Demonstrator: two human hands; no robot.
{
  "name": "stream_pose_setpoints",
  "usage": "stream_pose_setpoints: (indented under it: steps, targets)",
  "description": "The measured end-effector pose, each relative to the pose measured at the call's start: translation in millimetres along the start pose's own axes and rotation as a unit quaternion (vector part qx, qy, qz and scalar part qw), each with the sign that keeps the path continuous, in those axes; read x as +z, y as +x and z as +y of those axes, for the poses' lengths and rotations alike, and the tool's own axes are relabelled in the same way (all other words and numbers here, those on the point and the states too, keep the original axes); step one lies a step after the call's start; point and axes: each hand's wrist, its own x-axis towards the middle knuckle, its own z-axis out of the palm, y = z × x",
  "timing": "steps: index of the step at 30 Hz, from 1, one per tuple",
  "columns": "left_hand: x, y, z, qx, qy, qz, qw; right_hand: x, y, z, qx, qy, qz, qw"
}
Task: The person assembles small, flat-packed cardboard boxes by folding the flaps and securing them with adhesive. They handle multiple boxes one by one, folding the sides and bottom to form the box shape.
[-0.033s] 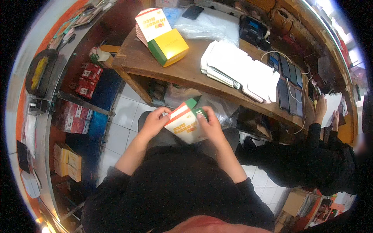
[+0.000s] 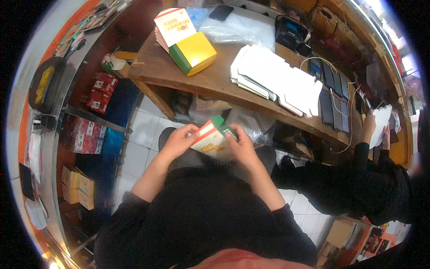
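Over my lap I hold a small cardboard carton, white with orange lettering, a red band and green flaps. My left hand is closed on its left edge near the red band. At the other side, my right hand pinches the carton by a green flap with a white scalloped edge. In front of me on the wooden table sits a yellow and green box. Against its back left lies a fanned stack of similar printed cartons, apparently flat.
White cardboard blanks lie piled along the table's front edge. Several phones with cables are to their right. Beyond, a co-worker's hand holds a white sheet. Shelves with red packs stand at left.
The carton has tilted a little between my hands, and less of its printed face shows. Both hands keep their grip in nearly the same place.
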Motion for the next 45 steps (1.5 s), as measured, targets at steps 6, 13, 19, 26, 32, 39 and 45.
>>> stream_pose_setpoints:
  steps: [6, 13, 19, 26, 32, 39, 45]
  targets:
    - [32.1, -3.1, 16.6, -0.066, -0.152, -0.051, 0.985, 4.4, -13.1, -18.3, -0.059, -0.173, 0.089, 0.979]
    - [34.3, 3.8, 12.9, -0.107, -0.218, -0.055, 0.969, 8.9, -13.7, -5.6, -0.25, -0.183, 0.111, 0.944]
    - [27.1, -3.0, 22.5, -0.07, -0.108, -0.141, 0.982, 4.2, -22.0, -16.2, -0.295, -0.216, 0.038, 0.93]
    - [24.3, -2.7, 18.7, 0.023, -0.016, -0.17, 0.985, 6.1, -27.4, -19.4, -0.223, -0.209, 0.054, 0.951]
    - [26.4, -9.7, 20.9, 0.034, -0.003, -0.179, 0.983, -1.0, -24.5, -12.3, -0.201, -0.148, -0.047, 0.967]
    - [3.1, -9.1, 49.2, 0.132, 0.414, -0.307, 0.847, -6.4, -13.8, -26.3, 0.041, -0.119, -0.197, 0.972]
    - [-33.3, 33.1, 106.0, 0.462, 0.448, -0.182, 0.744, -36.3, 40.4, -85.4, -0.194, -0.19, -0.03, 0.962]
